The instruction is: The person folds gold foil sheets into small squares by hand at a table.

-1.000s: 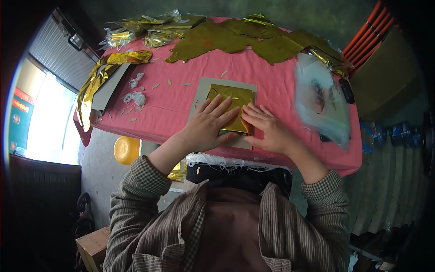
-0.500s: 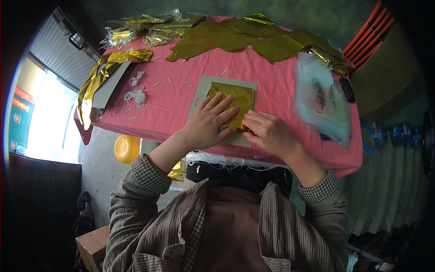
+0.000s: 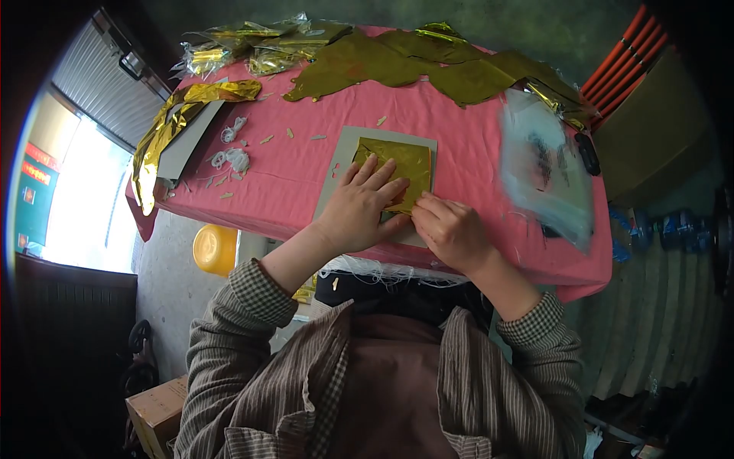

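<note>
A folded piece of gold foil (image 3: 417,168) lies on a grey cardboard sheet (image 3: 344,145) near the front of the pink-covered table. My left hand (image 3: 363,203) rests flat on the foil, its fingers spread and pointing away from me. At the foil's near right corner, my right hand (image 3: 453,229) is closed, with thumb and fingertips pinching the foil's edge. The fingers hide part of that corner.
Large gold foil sheets (image 3: 367,65) and plastic-wrapped foil packs (image 3: 267,50) line the far edge. White string bundles (image 3: 232,159) lie left, near a foil-draped board (image 3: 191,141). Clear plastic bags (image 3: 543,168) and a black object (image 3: 586,153) are at right.
My right hand has shifted slightly at the foil's near right corner, its fingers drawn closer together. My left hand stays pressed on the foil.
</note>
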{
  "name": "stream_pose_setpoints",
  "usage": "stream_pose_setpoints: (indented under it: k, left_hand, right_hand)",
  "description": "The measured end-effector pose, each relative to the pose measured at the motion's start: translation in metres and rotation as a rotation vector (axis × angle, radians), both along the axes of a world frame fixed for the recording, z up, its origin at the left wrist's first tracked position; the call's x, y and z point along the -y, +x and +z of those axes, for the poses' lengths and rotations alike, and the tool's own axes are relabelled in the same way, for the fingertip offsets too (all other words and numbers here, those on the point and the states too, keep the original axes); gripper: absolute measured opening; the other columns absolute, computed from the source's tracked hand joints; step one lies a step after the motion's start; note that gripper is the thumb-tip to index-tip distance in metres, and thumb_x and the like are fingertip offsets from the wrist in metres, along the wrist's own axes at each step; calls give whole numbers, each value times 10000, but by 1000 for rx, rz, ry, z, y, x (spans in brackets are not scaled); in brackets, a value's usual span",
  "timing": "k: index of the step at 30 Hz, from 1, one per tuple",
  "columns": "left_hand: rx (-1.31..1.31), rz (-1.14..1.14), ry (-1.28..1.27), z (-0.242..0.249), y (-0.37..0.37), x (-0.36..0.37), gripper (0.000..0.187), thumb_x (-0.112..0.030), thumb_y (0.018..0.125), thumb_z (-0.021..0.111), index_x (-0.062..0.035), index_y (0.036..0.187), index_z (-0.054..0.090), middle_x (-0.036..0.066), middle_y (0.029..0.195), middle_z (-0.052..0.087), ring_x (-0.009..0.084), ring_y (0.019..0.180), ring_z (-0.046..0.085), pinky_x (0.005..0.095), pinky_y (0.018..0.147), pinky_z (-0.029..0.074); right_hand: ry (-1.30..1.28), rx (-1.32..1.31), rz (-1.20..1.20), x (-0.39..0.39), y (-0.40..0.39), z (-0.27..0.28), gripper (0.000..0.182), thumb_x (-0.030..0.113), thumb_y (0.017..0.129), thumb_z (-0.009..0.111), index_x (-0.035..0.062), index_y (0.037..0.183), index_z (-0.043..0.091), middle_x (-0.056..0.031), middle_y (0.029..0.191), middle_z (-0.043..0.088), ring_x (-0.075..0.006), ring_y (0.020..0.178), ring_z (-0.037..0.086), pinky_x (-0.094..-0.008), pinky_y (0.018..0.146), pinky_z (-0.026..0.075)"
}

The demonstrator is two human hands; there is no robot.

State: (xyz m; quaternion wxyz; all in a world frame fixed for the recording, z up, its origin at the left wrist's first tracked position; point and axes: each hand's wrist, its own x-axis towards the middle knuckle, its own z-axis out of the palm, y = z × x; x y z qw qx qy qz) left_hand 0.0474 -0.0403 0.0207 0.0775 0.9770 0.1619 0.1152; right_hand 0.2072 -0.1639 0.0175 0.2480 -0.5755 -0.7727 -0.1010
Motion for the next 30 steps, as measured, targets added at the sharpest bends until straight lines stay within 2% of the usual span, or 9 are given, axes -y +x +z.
stream_pose_setpoints:
  k: [4,7,12,19,21,22,24,28,30]
  left_hand:
    - [8,0,40,-3,-2,3,559,-457,856,487,-140,1313,429,186,1390,353,395,1307,275,479,1068,206]
    - [19,-12,63,-4,-3,3,550,-448,875,461,-147,1332,413,189,1401,333,398,1309,267,482,1069,203]
    - [-7,-33,89,-9,-4,0,564,-433,889,449,-148,1368,366,179,1423,300,386,1320,247,482,1069,177]
    - [-20,-32,22,-2,-4,0,550,-414,884,465,-179,1371,365,164,1434,287,382,1323,243,481,1068,179]
    - [-30,-29,39,-1,-4,1,548,-404,880,476,-193,1373,363,158,1433,291,386,1316,252,480,1067,185]
    - [-28,-28,40,-1,-4,1,548,-404,880,476,-193,1373,363,158,1433,291,386,1316,252,480,1067,185]
    - [-34,-24,80,-2,-4,2,551,-400,876,481,-190,1372,363,158,1428,297,389,1308,264,480,1065,194]
    - [-31,-25,100,-3,-3,1,549,-405,875,476,-189,1368,366,160,1423,304,387,1305,272,482,1065,194]
    - [-52,-27,75,-4,-3,1,548,-408,873,456,-181,1365,369,165,1432,284,385,1323,241,489,1076,177]
  right_hand:
    - [81,57,52,2,3,0,125,90,737,566,-12,808,578,-150,853,603,-303,889,631,-356,753,524]
    - [15,86,85,8,7,1,236,125,762,573,-44,926,591,-183,964,603,-317,958,607,-370,826,502]
    - [-186,34,66,24,7,4,464,255,806,607,-55,1144,537,-222,1243,499,-341,1183,471,-424,1010,362]
    - [-178,-15,45,29,9,3,453,261,840,585,-50,1166,533,-223,1250,498,-331,1208,452,-423,1046,307]
    - [-268,-361,115,27,19,5,384,200,848,584,-38,1147,552,-230,1211,528,-319,1193,470,-411,1031,328]
    - [-267,-359,115,28,20,9,384,200,848,584,-38,1147,552,-230,1211,528,-319,1193,470,-411,1031,328]
    - [-492,-1050,-132,27,20,27,317,129,847,575,-29,1122,569,-233,1160,558,-312,1172,489,-404,1005,359]
    - [-265,-934,-149,0,26,19,302,91,849,554,-43,1119,562,-230,1167,551,-323,1161,494,-407,974,391]
    - [-84,-346,-196,-17,22,11,337,78,865,509,-74,1165,506,-246,1235,491,-349,1211,435,-421,1009,346]
